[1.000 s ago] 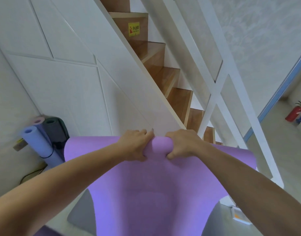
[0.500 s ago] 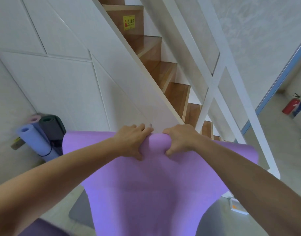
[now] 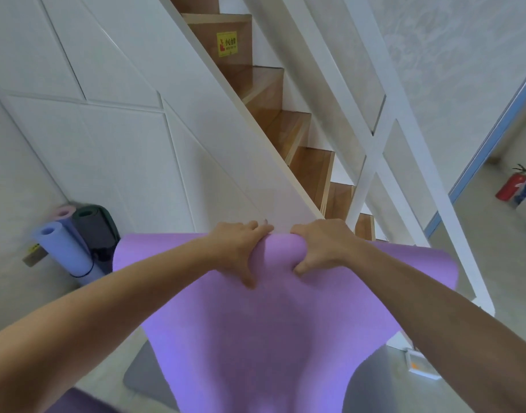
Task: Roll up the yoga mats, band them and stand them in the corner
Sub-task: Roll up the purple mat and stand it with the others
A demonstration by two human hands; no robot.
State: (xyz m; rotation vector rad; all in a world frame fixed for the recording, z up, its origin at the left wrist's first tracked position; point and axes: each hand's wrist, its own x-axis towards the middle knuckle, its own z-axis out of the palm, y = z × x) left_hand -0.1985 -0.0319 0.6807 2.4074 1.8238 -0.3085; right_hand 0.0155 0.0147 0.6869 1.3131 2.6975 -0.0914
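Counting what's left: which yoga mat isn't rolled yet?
The purple foam yoga mat gripped by both hands; the light blue, pink and dark green ones stand rolled in the corner.

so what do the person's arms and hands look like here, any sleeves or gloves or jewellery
Both forearms are bare right up to the frame edge, so no sleeves show. The left hand and right hand wear no gloves, and no rings, watch or bracelet can be seen on the fingers or wrists. One fingernail shows on the left hand, short and apparently unpainted. Nothing above the forearms is in view.

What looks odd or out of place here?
Mostly the purple yoga mat: both hands bunch its top edge, so it hangs puckered. Three rolled mats lean tidily in the corner.
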